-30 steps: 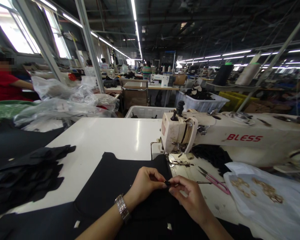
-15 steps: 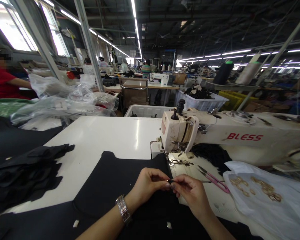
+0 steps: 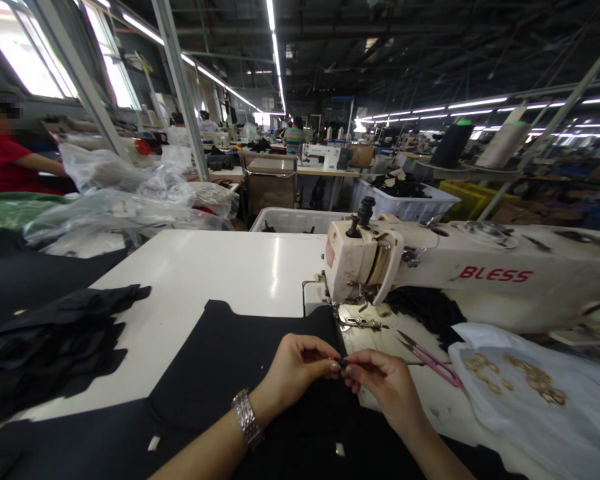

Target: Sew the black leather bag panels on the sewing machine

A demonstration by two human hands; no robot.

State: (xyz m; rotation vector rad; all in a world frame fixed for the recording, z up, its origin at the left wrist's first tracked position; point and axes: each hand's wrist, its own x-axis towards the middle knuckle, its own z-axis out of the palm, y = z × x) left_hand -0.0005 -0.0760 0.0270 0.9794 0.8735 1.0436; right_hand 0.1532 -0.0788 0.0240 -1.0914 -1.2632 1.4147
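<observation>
- In head view, clamped between fingertips of left hand (image 3: 295, 373) and right hand (image 3: 387, 383): small black piece (image 3: 343, 363), mostly hidden, exact shape hard to make out.
- Held above matte black panel (image 3: 230, 360), flat, notched at top, cut off below, hiding near edge of glossy white counter (image 3: 220, 267).
- Toward right edge: cream metal sewing machine (image 3: 480, 260), cropped; beside it, pink-handled scissors (image 3: 433, 363), then gold-coloured rings (image 3: 536, 380) with crinkled white sheeting (image 3: 500, 427).

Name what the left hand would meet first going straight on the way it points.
Probably the right hand, just past the small black piece the left hand pinches; depth is unclear.
</observation>
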